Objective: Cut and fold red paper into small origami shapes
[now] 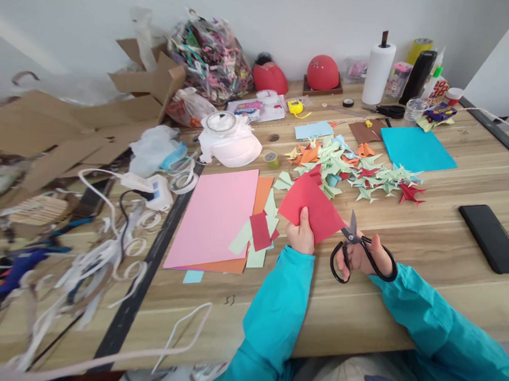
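Note:
My left hand (302, 235) grips a sheet of red paper (310, 204) above the table, thumb on its near face. In my right hand (365, 256) is a pair of black-handled scissors (352, 235), fingers through the loops and blades parted at the paper's right corner. Behind the paper lies a pile of folded paper pieces (331, 161) in pale green, orange, red and blue. Left of my left hand, pink sheets (220, 217) rest over orange paper (263, 194), with pale green strips (255, 258) and a dark red piece (260, 231) beside and on them.
A phone (495, 237) lies at the right, blue paper (418, 147) behind it. Cables and white strips (99, 261) clutter the left, near a cardboard box (144, 86). At the back stand a bag of scraps (211, 58), red domes (322, 73) and a white roll (378, 73).

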{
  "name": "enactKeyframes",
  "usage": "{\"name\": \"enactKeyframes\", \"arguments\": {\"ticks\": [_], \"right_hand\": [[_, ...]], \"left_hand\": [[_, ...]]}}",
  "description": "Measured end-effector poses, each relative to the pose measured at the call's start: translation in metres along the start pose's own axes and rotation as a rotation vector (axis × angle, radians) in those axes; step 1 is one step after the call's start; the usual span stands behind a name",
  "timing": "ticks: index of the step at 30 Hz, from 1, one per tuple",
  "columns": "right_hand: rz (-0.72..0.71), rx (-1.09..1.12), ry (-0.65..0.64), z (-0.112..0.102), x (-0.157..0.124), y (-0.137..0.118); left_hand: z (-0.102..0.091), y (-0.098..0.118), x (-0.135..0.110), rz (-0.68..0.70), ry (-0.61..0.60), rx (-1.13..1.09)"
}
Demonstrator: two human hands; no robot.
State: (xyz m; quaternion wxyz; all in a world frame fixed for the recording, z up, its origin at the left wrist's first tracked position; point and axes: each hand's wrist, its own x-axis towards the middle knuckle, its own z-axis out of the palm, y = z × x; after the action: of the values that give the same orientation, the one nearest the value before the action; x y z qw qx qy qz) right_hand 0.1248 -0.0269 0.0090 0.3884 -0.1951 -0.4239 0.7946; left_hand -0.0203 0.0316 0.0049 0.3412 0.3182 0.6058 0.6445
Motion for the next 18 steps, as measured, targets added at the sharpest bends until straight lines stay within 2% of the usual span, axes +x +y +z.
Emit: {"name": "enactKeyframes", "arguments": {"ticks": [6,12,18], "right_hand": [[0.024,-0.034,0.018,0.0021,0.0007,-0.0041],[0.003,0.03,0.005,0.0015,-0.0002,-0.0046],[0.014,0.014,0.024,0.0027,0.0002,-0.0055]], "left_hand": [[-0.0003,0.0007,0.001,-0.011,-0.003,-0.018],[-0.0008,-0.0017,0.0033,-0.038,-0.019,-0.057],[-0.0011,-0.0021,0.0039,-0.01,0.01,-0.033]]}}
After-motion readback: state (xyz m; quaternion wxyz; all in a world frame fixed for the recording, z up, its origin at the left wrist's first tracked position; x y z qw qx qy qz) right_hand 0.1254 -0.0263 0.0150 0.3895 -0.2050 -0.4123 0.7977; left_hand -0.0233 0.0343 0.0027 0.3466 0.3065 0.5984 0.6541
